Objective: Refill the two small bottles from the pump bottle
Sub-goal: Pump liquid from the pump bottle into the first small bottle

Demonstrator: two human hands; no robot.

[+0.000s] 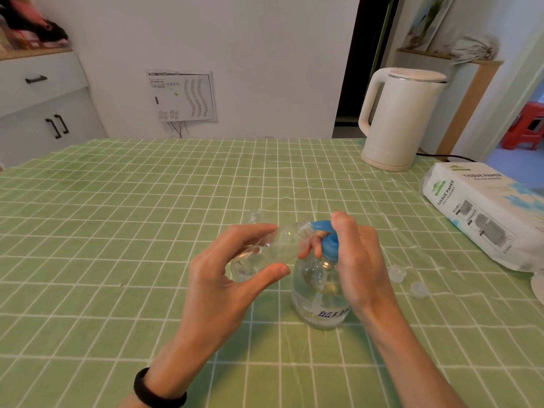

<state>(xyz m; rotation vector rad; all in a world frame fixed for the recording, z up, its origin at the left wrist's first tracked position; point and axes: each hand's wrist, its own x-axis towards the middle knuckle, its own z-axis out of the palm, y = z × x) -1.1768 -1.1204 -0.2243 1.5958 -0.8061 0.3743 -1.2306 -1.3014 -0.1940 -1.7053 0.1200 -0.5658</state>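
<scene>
Clear plastic small bottle [265,254] is gripped tilted in the left hand [223,278] at 9 o'clock of the round, blue-topped pump bottle [318,295], whose pump is clutched by the right hand [359,260], "TISSUE PAPER" pack [477,213] parked at 2.

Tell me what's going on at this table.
A person is refilling a small bottle. Their left grip holds the small clear bottle tilted, its open mouth up against the blue spout of the pump bottle, which stands on the green checked tablecloth. The right grip is wrapped around the pump head, a finger on top. A second small bottle stands uncapped just behind, and two clear caps lie on the cloth to the right.
</scene>
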